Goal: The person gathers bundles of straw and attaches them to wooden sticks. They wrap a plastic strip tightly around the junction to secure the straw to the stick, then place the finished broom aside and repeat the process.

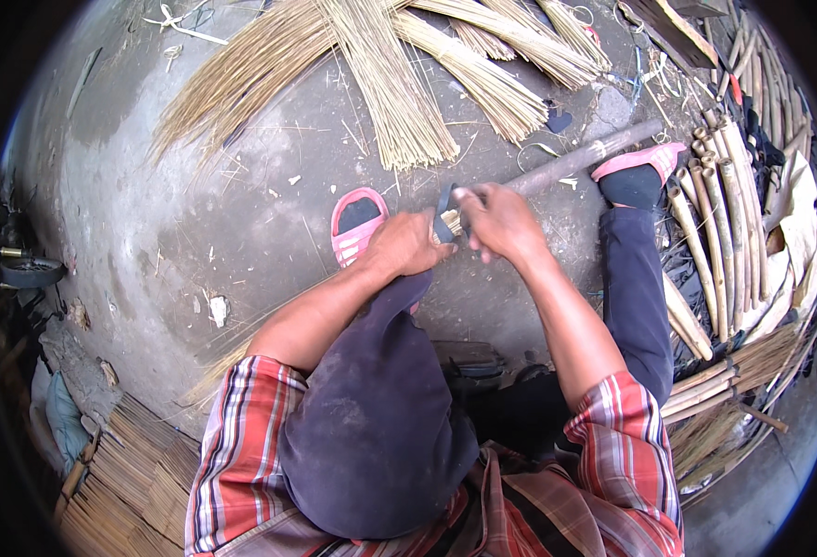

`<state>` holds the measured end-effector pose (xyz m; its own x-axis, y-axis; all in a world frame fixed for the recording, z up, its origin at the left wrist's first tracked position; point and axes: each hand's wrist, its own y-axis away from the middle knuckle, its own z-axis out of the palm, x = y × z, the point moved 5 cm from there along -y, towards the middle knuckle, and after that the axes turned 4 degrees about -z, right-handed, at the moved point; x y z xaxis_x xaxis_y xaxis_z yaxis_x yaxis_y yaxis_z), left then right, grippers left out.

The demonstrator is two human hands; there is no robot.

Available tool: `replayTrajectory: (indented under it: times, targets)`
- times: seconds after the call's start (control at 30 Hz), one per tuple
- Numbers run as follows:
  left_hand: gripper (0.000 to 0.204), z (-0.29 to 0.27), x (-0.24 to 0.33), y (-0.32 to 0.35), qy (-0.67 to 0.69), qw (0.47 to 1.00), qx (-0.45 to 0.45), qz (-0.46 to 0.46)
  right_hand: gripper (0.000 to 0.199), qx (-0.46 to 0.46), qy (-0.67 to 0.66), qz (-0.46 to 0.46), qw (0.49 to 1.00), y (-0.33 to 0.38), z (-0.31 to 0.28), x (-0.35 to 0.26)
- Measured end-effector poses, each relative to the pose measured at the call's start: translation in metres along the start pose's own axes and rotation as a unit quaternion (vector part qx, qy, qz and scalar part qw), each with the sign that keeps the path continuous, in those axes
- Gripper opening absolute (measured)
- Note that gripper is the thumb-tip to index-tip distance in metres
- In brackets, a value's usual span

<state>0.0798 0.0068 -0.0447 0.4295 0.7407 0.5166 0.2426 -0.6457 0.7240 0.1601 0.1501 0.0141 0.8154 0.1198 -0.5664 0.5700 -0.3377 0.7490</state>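
Left hand (pixel 406 243) closed around the end of a thin straw bundle (pixel 451 223); right hand (pixel 501 221) closed on a dark strip (pixel 444 210) drawn round that end; bundle sits between both hands, above the knees, butted to a grey pole (pixel 583 158). Judged: binding under way, unfinished. Loose straw sheaves (pixel 399 84) fan across the concrete floor (pixel 195 213); bamboo canes (pixel 728 223) stacked right.

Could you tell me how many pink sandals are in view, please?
2: one sandal on the floor just left of the hands, the other sandal farther right, beside the stick. None seem hidden.
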Motion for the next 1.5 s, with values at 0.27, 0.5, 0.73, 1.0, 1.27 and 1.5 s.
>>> replayTrajectory:
  times: [0.27, 0.5, 0.73, 1.0, 1.27, 1.5]
  targets:
    - [0.057, 0.008, -0.008, -0.004, -0.03, 0.999, 0.029, 0.014, 0.038, -0.046, -0.213, 0.017, 0.976, -0.029, 0.041, 0.019]
    - [0.057, 0.006, -0.003, 0.001, -0.019, 0.991, 0.122, 0.052, 0.033, -0.009, -0.235, 0.033, 0.971, 0.036, 0.055, 0.057]
    - [0.053, 0.009, -0.011, -0.002, -0.079, 0.994, 0.082, -0.005, 0.026, 0.016, -0.212, 0.023, 0.977, 0.021, 0.056, 0.048]
    - [0.027, 0.006, -0.022, -0.017, -0.059, 0.994, 0.083, -0.049, 0.03, 0.044, -0.045, -0.182, 0.981, 0.072, 0.06, 0.002]
    - [0.034, -0.031, 0.001, 0.0, 0.046, 0.994, 0.097, -0.025, 0.023, 0.006, -0.03, -0.052, 0.998, 0.122, 0.059, 0.103]
    - [0.03, -0.024, 0.034, 0.033, 0.217, 0.968, -0.101, 0.079, 0.014, 0.09, 0.119, -0.123, 0.981, 0.035, 0.045, 0.112]
